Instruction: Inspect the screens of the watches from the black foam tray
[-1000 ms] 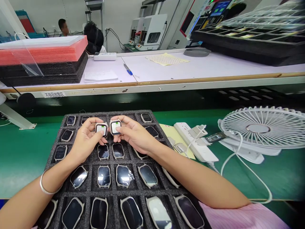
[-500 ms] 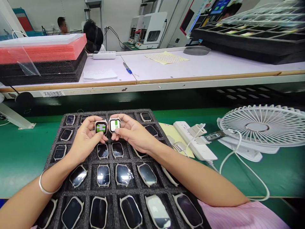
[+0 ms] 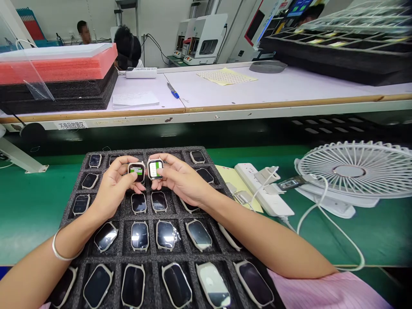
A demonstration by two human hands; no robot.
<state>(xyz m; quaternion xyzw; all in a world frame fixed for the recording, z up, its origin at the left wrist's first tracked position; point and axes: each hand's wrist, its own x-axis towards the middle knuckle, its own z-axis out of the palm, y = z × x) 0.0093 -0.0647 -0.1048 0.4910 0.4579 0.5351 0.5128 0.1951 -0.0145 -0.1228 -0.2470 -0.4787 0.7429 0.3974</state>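
Observation:
A black foam tray [image 3: 120,214] lies on the green mat and holds several smartwatch bodies with dark screens in its pockets. My left hand [image 3: 112,186] grips one lit watch body [image 3: 137,171], its screen showing green and white, thumb on the glass. My right hand [image 3: 180,178] grips a second lit watch body [image 3: 155,168] right beside the first, a finger on its screen. Both are held just above the tray's far rows. A silver bangle [image 3: 59,253] circles my left wrist.
A white fan [image 3: 350,171] lies flat at the right, with a white power strip [image 3: 262,191], plugs and cables beside it. A raised white shelf [image 3: 273,90] carries stacked foam trays [image 3: 58,81], papers and a pen. Two people sit far behind.
The screens changed from mostly white to showing green bars. Both hands shifted only slightly; my fingers moved on the watch screens.

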